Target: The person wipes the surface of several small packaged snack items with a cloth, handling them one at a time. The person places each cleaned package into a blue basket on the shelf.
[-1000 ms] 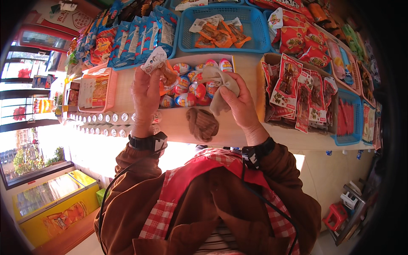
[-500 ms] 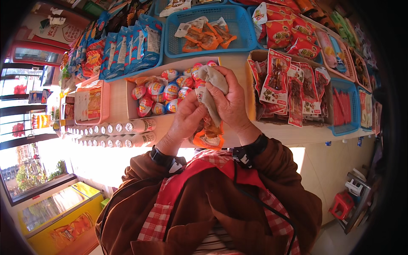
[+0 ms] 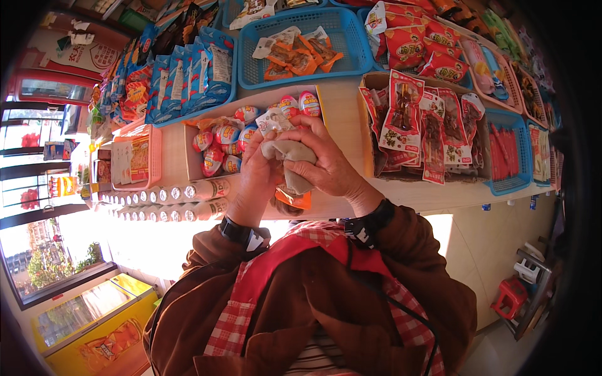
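Head view: between the 2 hands, 1 orange-and-white plastic snack packet is held low over the counter, in front of a shallow cardboard box of red, white and blue egg-shaped sweets. Its white end is seen above the fingers and its orange end below. The packet is gripped by the left hand, whose fingertips are partly hidden. A soft grey cloth is clamped in the right hand, bunched and pressed against the packet. Wiping of the packet's face appears to be the step in hand. For the next move, a steady left pinch seems to be called for while the cloth is worked across. Beyond, similar orange-and-white packets are laid in a blue rectangular plastic basket, where much bare floor is left.
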Demonstrator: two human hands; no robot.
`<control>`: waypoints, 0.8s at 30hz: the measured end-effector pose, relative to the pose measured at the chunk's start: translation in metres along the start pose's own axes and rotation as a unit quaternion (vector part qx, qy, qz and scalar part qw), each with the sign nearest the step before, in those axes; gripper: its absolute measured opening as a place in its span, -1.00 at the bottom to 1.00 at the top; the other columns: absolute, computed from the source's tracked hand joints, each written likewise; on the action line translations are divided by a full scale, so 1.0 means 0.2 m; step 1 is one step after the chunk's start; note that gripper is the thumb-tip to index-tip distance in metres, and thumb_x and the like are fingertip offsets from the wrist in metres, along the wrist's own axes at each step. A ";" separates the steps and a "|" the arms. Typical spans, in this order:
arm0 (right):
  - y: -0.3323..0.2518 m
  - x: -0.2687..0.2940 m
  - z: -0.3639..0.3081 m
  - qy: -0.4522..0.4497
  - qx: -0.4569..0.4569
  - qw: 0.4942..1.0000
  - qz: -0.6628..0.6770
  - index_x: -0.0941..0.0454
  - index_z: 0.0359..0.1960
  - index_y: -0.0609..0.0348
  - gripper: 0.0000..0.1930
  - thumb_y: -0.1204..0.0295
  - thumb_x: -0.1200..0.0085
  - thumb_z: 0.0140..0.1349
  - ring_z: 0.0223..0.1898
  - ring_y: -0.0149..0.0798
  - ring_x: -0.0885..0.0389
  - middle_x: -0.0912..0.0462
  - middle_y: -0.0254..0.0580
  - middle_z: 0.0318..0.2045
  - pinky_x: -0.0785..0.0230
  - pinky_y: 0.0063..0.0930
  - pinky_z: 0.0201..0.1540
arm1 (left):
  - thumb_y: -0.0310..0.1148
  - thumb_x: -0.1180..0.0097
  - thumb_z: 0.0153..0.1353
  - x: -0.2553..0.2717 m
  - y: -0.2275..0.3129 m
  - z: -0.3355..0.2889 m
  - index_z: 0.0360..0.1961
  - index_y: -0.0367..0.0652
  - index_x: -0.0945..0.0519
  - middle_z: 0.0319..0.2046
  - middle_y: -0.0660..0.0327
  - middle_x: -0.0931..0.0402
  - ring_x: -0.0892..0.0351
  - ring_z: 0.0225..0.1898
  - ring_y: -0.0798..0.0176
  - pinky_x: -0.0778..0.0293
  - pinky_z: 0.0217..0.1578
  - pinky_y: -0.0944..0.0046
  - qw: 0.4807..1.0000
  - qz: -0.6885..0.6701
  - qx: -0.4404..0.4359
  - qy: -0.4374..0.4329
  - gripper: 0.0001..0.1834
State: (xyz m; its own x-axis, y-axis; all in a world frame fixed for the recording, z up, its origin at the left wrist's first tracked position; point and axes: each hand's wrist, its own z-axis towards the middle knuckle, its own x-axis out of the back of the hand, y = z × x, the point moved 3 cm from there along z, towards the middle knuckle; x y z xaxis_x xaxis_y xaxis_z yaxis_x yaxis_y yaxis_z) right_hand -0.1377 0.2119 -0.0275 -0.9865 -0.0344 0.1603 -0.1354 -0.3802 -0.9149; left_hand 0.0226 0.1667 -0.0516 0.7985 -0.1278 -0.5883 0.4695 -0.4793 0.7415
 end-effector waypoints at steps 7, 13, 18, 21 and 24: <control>0.05 0.13 0.05 0.219 -0.013 0.975 -0.046 -0.53 0.09 0.23 -0.65 0.47 -0.24 0.28 -0.04 -0.07 -0.62 -0.58 -0.07 -0.08 -0.47 -0.34 0.04 | -0.34 0.01 0.51 -0.10 -0.07 -0.09 0.27 -0.12 -0.44 -0.02 0.26 -0.63 -0.67 -0.07 0.38 -0.60 -0.11 0.39 0.991 0.045 0.064 -0.111 -0.64; 0.02 0.15 -0.01 0.159 -0.160 0.938 0.265 -0.53 0.17 0.19 -0.58 0.33 -0.25 0.33 0.11 -0.13 -0.60 -0.60 -0.05 0.10 -0.46 -0.28 0.13 | -0.35 -0.05 0.49 -0.04 0.01 -0.03 0.19 -0.15 -0.50 -0.05 0.26 -0.64 -0.67 -0.12 0.41 -0.61 -0.11 0.35 0.987 0.158 0.000 -0.020 -0.69; -0.08 0.07 0.00 0.013 0.060 0.988 -0.140 -0.57 0.15 0.08 -0.49 0.16 -0.34 0.22 0.27 0.05 -0.45 -0.52 -0.06 0.22 -0.33 -0.16 0.28 | -0.42 -0.10 0.41 -0.07 0.00 -0.07 0.11 -0.16 -0.54 -0.05 0.26 -0.63 -0.64 -0.05 0.33 -0.58 -0.05 0.29 0.921 0.335 -0.147 -0.130 -0.73; -0.06 0.04 0.00 0.012 0.020 0.992 -0.127 -0.57 0.15 0.11 -0.50 0.21 -0.34 0.22 0.18 0.03 -0.55 -0.60 -0.07 0.13 -0.42 -0.20 0.20 | -0.48 -0.13 0.36 -0.12 0.01 -0.10 0.17 -0.19 -0.48 0.02 0.19 -0.59 -0.60 0.05 0.31 -0.55 0.01 0.27 0.828 0.471 -0.229 -0.200 -0.63; -0.05 0.06 -0.01 0.079 0.002 0.994 -0.072 -0.55 0.15 0.13 -0.54 0.32 -0.33 0.23 0.06 0.01 -0.66 -0.67 -0.06 0.02 -0.50 -0.25 0.10 | -0.54 -0.12 0.33 -0.12 0.00 -0.10 0.26 -0.24 -0.37 0.01 0.16 -0.57 -0.60 0.05 0.30 -0.55 0.02 0.27 0.911 0.361 -0.106 -0.166 -0.53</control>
State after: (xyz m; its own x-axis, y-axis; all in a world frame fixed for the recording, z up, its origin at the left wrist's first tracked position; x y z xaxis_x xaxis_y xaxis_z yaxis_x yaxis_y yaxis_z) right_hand -0.1479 0.2167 -0.0176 -0.9593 0.1653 0.2291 -0.2759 -0.3735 -0.8857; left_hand 0.0112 0.1862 -0.0305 0.7864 -0.6165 0.0390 -0.0425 0.0089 0.9991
